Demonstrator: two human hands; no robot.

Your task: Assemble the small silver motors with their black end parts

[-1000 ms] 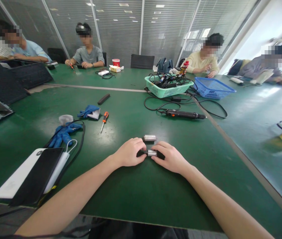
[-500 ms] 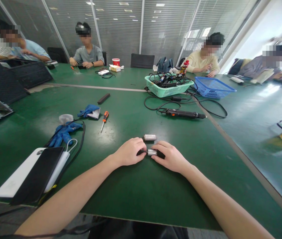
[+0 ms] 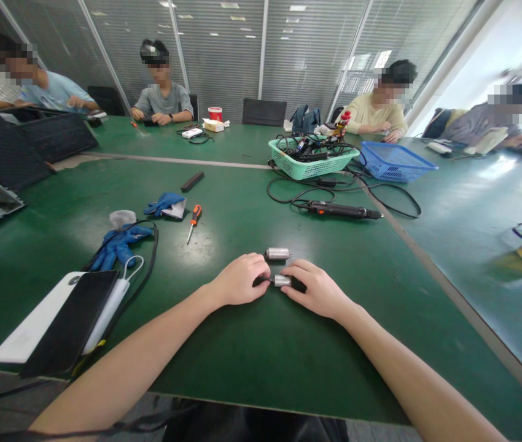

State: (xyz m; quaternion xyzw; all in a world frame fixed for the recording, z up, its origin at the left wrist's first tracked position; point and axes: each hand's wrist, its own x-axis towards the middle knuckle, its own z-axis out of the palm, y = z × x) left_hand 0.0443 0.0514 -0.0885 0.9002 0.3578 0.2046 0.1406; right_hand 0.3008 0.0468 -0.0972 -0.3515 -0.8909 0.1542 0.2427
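Note:
Low over the green table, my right hand (image 3: pixel 319 286) is closed around a small silver cylinder with a black end (image 3: pixel 282 280), which looks like a small motor. My left hand (image 3: pixel 242 279) pinches a black piece (image 3: pixel 259 280) that meets the cylinder's left end; the fingers hide most of its shape. Just beyond my fingers lies a second silver cylinder (image 3: pixel 277 253), on its side and apart from both hands.
An orange-handled screwdriver (image 3: pixel 193 222), blue gloves (image 3: pixel 118 248) and a white power bank (image 3: pixel 107 313) lie to the left. Farther off are a black electric screwdriver (image 3: pixel 344 211), a green basket of cables (image 3: pixel 311 167) and a blue basket (image 3: pixel 394 170). Several people sit around the table.
My hands and the pieces in them have hardly moved. Across the table, a co-worker at the far left has shifted their arms.

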